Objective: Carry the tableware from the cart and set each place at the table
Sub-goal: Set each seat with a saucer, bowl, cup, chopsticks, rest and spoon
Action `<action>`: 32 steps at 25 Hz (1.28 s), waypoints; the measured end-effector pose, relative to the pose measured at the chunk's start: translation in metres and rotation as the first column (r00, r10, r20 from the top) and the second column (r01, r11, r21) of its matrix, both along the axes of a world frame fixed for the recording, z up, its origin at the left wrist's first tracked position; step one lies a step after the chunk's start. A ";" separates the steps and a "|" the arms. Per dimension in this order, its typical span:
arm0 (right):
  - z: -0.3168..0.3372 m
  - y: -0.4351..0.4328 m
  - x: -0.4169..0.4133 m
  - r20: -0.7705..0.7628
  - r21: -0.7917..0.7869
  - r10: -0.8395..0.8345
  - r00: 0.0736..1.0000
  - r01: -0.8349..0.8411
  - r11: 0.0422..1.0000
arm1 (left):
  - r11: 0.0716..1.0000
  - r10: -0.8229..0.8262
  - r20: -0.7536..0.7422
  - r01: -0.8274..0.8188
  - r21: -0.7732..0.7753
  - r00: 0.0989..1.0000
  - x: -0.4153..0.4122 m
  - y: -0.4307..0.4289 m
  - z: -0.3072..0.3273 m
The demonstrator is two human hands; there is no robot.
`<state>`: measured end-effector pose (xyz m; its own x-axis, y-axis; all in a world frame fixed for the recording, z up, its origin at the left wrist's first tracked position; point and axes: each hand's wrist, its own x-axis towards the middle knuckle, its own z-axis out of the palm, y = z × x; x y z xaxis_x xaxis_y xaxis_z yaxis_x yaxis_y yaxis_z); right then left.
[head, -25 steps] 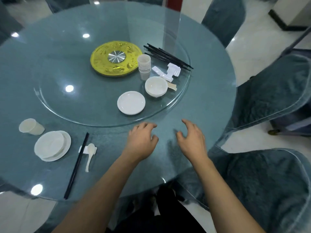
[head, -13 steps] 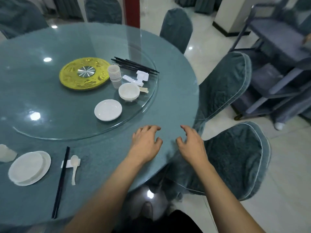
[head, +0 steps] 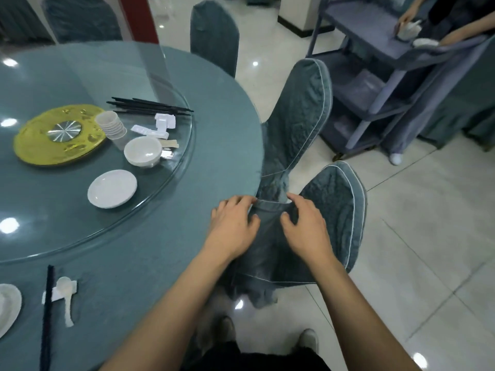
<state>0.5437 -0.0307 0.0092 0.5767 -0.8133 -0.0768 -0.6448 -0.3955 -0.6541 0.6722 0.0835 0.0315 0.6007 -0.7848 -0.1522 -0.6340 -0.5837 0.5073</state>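
My left hand [head: 233,226] and my right hand [head: 308,226] both grip the piped fabric edge of a grey-blue covered chair [head: 337,210] at the round table's [head: 166,263] near right rim. On the glass turntable [head: 53,204] lie a white plate [head: 112,188], a white bowl [head: 143,151], a stack of cups [head: 111,127], black chopsticks [head: 150,105] and white spoon rests [head: 160,127]. A laid place at the lower left has a plate [head: 8,309], chopsticks [head: 47,317] and a spoon [head: 67,298].
A second covered chair [head: 300,121] stands just beyond the one I hold, a third [head: 214,33] farther back. The purple cart [head: 375,76] is at the upper right, where another person's hands [head: 404,20] handle white ware. Tiled floor lies to the right.
My view has swung right, away from the table's middle. Both hands left the tabletop and moved to the chair at the rim, where they now grip its cover.
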 end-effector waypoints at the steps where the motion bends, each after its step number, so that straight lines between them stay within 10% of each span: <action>1: -0.001 -0.006 -0.006 0.013 0.007 -0.006 1.000 0.006 1.000 | 1.000 -0.004 0.003 0.004 -0.002 1.000 -0.007 -0.007 0.001; 32: 0.001 -0.266 -0.140 0.030 0.032 0.197 0.980 -0.198 0.980 | 0.980 0.197 0.022 -0.197 0.026 0.980 -0.170 -0.255 -0.001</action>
<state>0.4038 -0.2967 0.0100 0.7278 -0.6804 -0.0855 -0.5384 -0.4897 -0.6858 0.5018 -0.1715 0.0307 0.7463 -0.6462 -0.1593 -0.5146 -0.7121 0.4776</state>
